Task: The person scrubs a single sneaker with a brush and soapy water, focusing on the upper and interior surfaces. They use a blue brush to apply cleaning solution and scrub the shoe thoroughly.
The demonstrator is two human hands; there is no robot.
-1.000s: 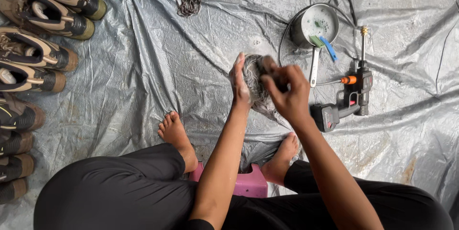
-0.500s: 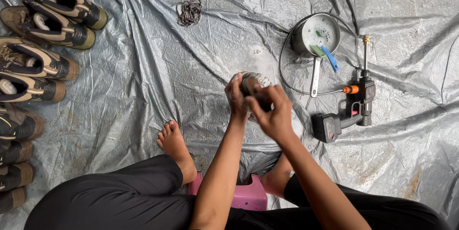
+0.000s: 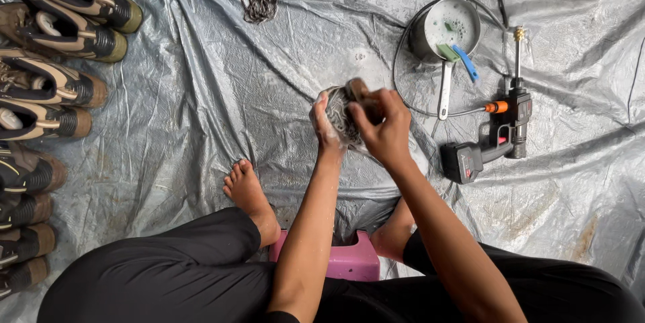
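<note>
we sit on a pink stool (image 3: 349,260) over a wrinkled grey tarp (image 3: 201,95), boots (image 3: 60,41) lined along its left edge, a soapy pot (image 3: 451,24) and a spray gun (image 3: 494,138) to the right. our left hand (image 3: 326,121) cups a soapy shoe (image 3: 342,113) held above the tarp; our right hand (image 3: 379,125) curls closed against it, what it grips hidden. both hands sit higher than half a second ago.
</note>
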